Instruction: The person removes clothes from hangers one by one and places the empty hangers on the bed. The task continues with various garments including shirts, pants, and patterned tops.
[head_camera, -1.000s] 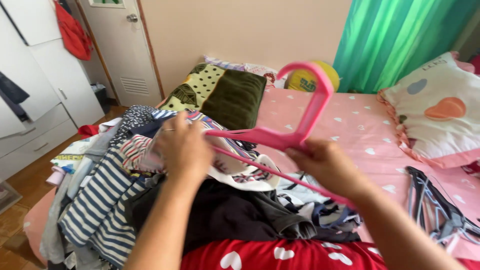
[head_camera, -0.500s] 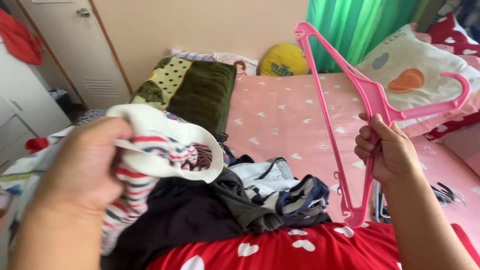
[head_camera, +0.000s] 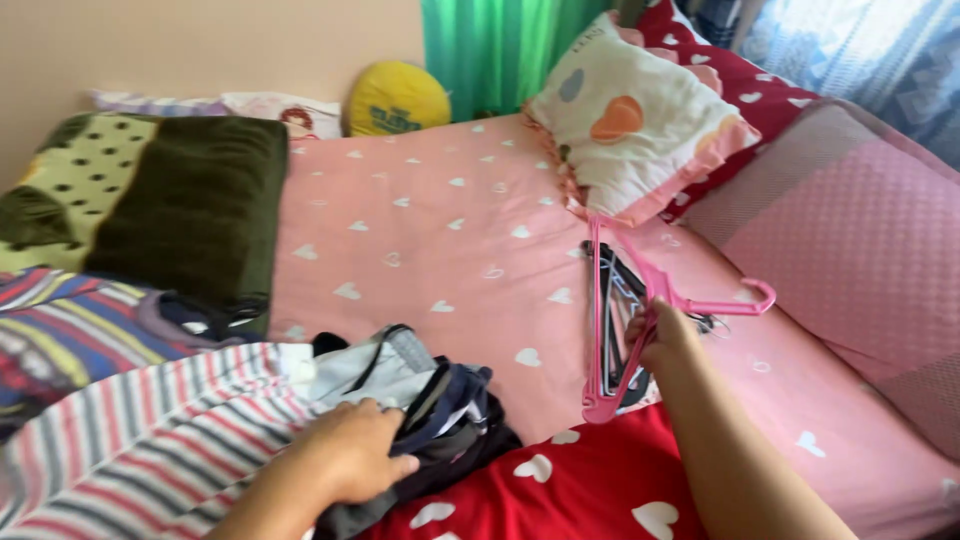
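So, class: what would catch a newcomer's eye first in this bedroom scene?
The bright pink hanger held in the right hand over a pile of hangers on the pink heart-print bedsheet. Next, the left hand resting on the heap of clothes at the near edge.

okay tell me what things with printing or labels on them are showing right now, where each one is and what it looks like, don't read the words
Yellow round cushion: at the bed's far edge by the green curtain, dark green print on its face.
White pillow: far right of the bed, pink frill, orange and grey heart shapes, small dark lettering near its top corner.
No packages, signs or screens show.
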